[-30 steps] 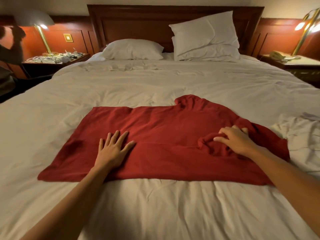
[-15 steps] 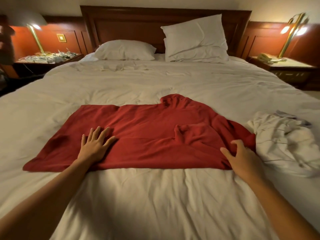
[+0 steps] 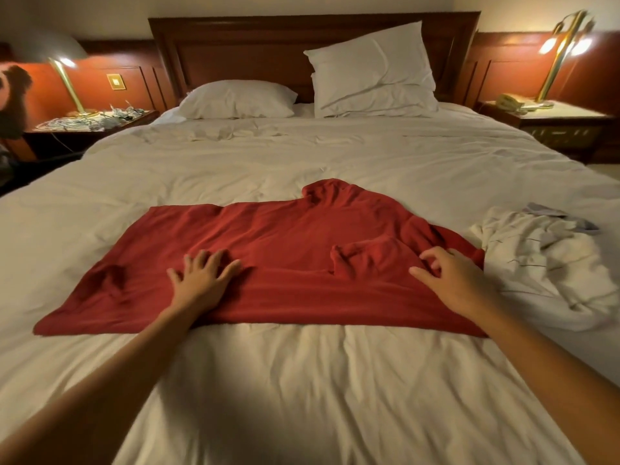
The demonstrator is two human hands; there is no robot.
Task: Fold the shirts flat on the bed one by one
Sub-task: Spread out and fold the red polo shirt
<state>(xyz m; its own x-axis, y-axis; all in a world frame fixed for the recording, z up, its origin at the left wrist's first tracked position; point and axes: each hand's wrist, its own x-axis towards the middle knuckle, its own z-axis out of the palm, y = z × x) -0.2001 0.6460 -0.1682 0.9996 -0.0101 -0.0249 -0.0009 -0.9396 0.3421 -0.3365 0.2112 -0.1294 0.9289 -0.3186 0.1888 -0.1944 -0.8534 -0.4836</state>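
A red shirt (image 3: pixel 285 263) lies spread across the white bed (image 3: pixel 302 380), with one sleeve folded in over its right half. My left hand (image 3: pixel 201 283) presses flat on the shirt's left half, fingers spread. My right hand (image 3: pixel 451 280) rests on the shirt's right part beside the folded-in sleeve. Its fingers are bent with the tips on the cloth and the thumb held apart, and no cloth is lifted. A crumpled white shirt (image 3: pixel 543 266) lies just right of the red one, touching its edge.
Two white pillows (image 3: pixel 369 75) lean at the headboard. A nightstand with a lamp and cables (image 3: pixel 84 120) stands at the left. Another nightstand with a lamp and a phone (image 3: pixel 543 112) stands at the right. White bedding stretches behind and in front of the red shirt.
My right hand let go of the folded sleeve, drew back to the shirt's front right edge, then returned onto the cloth. My left hand stayed pressed on the left half.
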